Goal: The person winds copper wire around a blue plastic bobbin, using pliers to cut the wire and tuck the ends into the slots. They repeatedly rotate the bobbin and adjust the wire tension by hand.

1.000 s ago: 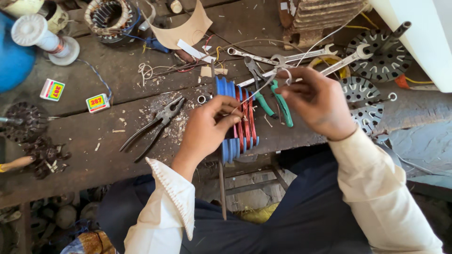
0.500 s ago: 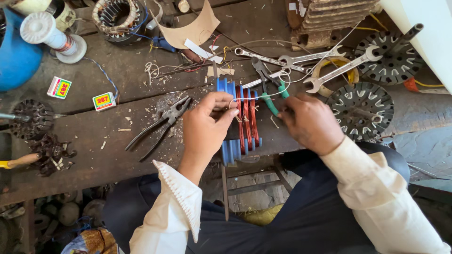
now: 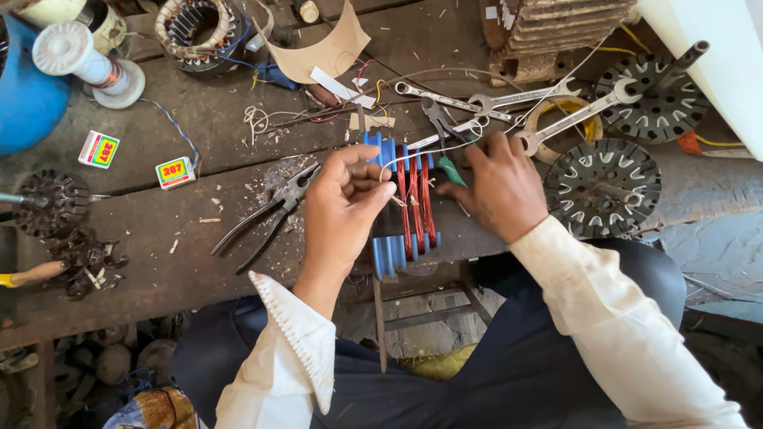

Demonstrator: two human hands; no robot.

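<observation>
Copper-wound blue plastic coil former (image 3: 407, 208) lies on wooden worktop (image 3: 159, 262) edge, long axis near-to-far, btwn hands. Left hand (image 3: 343, 199) pinches thin wire; right hand (image 3: 497, 187) presses down beside it, grip unclear.

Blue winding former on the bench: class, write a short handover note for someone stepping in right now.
Left hand: fingers pinched on a thin wire at the blue winding former.
Right hand: resting on the former's far side, over a green-handled tool.
Done: copper coils sit in the former's grooves.
Left: several blue grooves look bare.
Pliers lie left of the former; spanners behind it.
</observation>
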